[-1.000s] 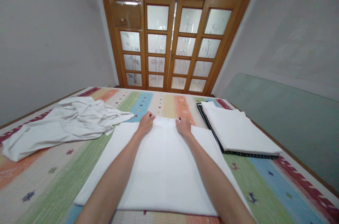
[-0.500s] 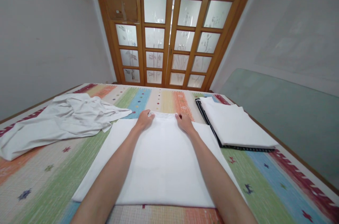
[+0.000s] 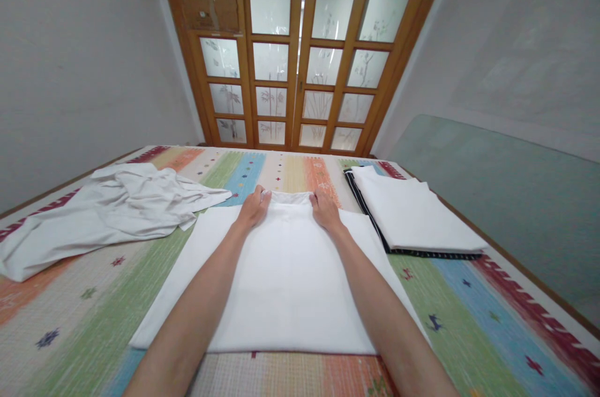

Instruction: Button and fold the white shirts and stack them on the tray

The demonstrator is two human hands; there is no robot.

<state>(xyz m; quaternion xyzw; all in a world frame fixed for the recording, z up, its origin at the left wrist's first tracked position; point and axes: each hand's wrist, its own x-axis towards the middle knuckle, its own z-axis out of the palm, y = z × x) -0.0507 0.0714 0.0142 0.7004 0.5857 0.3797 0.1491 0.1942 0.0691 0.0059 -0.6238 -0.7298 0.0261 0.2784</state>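
A white garment (image 3: 285, 278) lies flat on the striped, many-coloured bedcover (image 3: 70, 297) in front of me. Both my arms reach over it to its far edge. My left hand (image 3: 253, 206) has its fingers curled, pinching the left end of the garment's collar edge (image 3: 290, 198). My right hand (image 3: 324, 208) grips the right end of that same edge, fingers closed on the cloth. The edge between my hands is lifted a little off the bedcover.
A crumpled white cloth (image 3: 107, 212) lies spread at the left. At the right sits a folded white stack (image 3: 412, 212) on a dark, white-striped piece. Wooden doors with frosted glass panes (image 3: 300, 65) stand behind the bed. A green wall panel (image 3: 506, 197) runs along the right.
My hands went from lying flatter on the far edge to pinching it, and the edge has risen slightly. The view has tilted a little downward.
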